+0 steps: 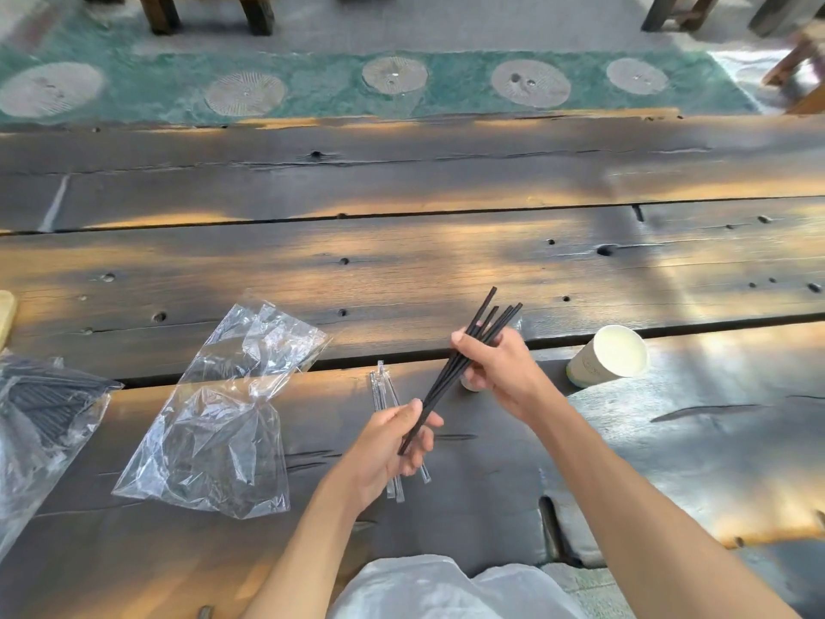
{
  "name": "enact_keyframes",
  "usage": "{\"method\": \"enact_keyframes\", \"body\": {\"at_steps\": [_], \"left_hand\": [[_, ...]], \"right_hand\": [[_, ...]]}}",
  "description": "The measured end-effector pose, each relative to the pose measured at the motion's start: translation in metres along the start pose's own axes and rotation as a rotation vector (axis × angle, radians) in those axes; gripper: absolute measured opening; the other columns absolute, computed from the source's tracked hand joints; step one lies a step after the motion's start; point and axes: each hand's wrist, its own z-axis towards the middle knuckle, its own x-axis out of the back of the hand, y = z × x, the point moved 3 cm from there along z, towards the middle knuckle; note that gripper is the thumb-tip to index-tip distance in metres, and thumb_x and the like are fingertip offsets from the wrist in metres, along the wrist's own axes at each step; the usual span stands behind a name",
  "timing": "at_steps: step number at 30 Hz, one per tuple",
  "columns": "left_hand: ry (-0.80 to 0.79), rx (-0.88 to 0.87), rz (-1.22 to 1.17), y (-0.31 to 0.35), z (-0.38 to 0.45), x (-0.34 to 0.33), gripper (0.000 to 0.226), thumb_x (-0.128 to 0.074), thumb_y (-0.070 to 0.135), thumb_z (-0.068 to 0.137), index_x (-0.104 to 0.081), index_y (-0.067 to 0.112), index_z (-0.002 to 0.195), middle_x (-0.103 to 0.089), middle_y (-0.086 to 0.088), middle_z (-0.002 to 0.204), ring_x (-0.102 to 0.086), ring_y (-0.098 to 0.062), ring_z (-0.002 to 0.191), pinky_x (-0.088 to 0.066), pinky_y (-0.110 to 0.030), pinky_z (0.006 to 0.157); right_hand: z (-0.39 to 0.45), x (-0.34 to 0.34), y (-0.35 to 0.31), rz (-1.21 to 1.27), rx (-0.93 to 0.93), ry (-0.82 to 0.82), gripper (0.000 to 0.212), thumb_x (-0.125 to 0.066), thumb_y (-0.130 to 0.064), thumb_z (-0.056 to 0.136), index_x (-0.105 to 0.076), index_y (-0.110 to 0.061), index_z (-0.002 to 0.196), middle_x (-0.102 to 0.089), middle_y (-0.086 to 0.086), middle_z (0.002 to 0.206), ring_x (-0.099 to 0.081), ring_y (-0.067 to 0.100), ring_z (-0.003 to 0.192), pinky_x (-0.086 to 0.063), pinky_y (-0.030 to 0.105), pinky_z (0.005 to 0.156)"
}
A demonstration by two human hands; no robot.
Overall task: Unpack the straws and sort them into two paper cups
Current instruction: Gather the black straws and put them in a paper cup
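This looks like a rustic café or teahouse seating area. The counter [402,256] is built of dark, weathered planks with knots, cracks and gaps. Beyond its far edge runs a green floor strip [312,82] set with round millstone-like discs [244,93]. Past that strip stand heavy wooden furniture legs [256,13]. A paper cup [609,356] lies tipped on the counter.
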Motion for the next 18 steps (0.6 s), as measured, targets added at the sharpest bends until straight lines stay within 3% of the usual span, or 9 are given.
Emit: {"method": "enact_keyframes", "body": {"at_steps": [4,10,15,18], "left_hand": [[0.115,0.005,-0.2,-0.003,0.009,-0.02,0.037,-0.05,0.035,0.103,-0.062,0.0,0.106,-0.057,-0.006,0.068,-0.044,-0.011,0.05,-0.026,-0.017,0.035],[0.143,-0.081,-0.193,0.008,0.021,-0.055,0.019,-0.057,0.018,0.1,-0.064,0.002,0.107,-0.061,-0.008,0.075,-0.051,-0.01,0.058,-0.036,-0.019,0.047],[0.155,-0.1,-0.131,0.003,0.032,-0.063,0.023,-0.06,0.008,0.097,-0.063,-0.006,0.116,-0.058,-0.005,0.073,-0.044,-0.007,0.054,-0.031,-0.016,0.043],[0.2,-0.106,-0.082,0.004,0.037,-0.062,0.019,-0.059,0.006,0.098,-0.067,-0.001,0.113,-0.057,-0.005,0.071,-0.043,-0.008,0.054,-0.028,-0.017,0.044]], "right_hand": [[-0.009,0.019,0.0,-0.055,0.051,-0.008,0.011,-0.069,-0.014,0.089,-0.063,-0.011,0.08,-0.049,0.007,0.061,-0.046,0.019,0.049,-0.029,0.026,0.045],[-0.023,0.027,0.004,-0.121,0.033,-0.128,0.023,-0.07,-0.01,0.088,-0.056,0.007,0.086,-0.053,0.003,0.059,-0.047,0.017,0.049,-0.034,0.025,0.043],[-0.023,0.042,-0.002,-0.075,-0.04,-0.12,0.01,-0.067,-0.014,0.092,-0.062,-0.006,0.087,-0.051,0.016,0.071,-0.044,0.017,0.049,-0.029,0.026,0.046],[-0.016,0.059,-0.004,0.001,-0.056,-0.052,0.012,-0.062,-0.015,0.095,-0.066,-0.005,0.09,-0.055,0.014,0.07,-0.046,0.015,0.047,-0.029,0.024,0.043]]}}
